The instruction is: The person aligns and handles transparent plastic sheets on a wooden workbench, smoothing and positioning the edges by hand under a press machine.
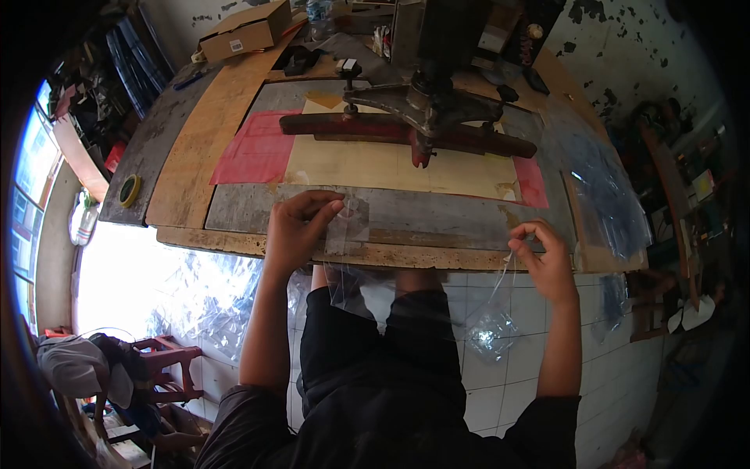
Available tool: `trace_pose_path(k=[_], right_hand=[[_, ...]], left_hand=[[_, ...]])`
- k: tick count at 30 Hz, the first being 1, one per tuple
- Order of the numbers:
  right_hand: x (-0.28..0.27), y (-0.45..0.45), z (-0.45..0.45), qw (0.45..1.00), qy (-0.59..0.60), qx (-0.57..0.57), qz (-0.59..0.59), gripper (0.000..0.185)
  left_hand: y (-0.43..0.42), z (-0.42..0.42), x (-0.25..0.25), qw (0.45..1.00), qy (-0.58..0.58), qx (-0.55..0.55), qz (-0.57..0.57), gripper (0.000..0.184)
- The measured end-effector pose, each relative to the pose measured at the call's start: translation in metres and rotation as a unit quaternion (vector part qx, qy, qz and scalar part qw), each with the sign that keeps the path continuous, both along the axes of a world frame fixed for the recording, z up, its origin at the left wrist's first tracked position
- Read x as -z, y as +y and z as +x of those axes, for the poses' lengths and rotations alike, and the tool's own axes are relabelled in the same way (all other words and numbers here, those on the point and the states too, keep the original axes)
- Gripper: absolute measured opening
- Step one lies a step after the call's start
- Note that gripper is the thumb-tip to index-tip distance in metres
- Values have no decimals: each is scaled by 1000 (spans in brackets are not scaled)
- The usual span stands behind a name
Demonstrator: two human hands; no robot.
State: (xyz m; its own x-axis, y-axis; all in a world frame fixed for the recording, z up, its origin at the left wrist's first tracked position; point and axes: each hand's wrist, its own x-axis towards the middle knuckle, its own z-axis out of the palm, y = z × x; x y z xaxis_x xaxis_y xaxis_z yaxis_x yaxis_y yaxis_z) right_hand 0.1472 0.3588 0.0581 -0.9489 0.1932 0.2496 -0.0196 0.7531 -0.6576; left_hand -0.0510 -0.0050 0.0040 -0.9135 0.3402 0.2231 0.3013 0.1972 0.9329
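Note:
Near the front edge of the worktable, my left hand (301, 227) pinches a piece of clear plastic film (348, 223) between thumb and fingertips. The film hangs over the wooden edge. Further right, my right hand (543, 254) is closed on a thin strand of clear plastic (505, 270), which trails down from the fingers. Beyond both hands, a pale yellow sheet (359, 166) with pink ends (254, 148) lies flat on the grey board. A dark red press bar (406, 138) sits above the sheet.
A cardboard box (244, 31) and a roll of tape (130, 191) are on the table's left side. Clear plastic sheets (605, 199) lie at the right. More plastic (211, 301) is on the tiled floor beside a red stool (168, 363).

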Motion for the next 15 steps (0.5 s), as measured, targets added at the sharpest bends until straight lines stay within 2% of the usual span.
trace_pose_path(k=[8,15], right_hand=[[5,-2,-3,999,24,36,0,13],[16,-4,-4,995,58,69,-31,13]], left_hand=[[1,3,-4,999,-25,10,20,23],[1,2,-3,1000,10,26,10,21]])
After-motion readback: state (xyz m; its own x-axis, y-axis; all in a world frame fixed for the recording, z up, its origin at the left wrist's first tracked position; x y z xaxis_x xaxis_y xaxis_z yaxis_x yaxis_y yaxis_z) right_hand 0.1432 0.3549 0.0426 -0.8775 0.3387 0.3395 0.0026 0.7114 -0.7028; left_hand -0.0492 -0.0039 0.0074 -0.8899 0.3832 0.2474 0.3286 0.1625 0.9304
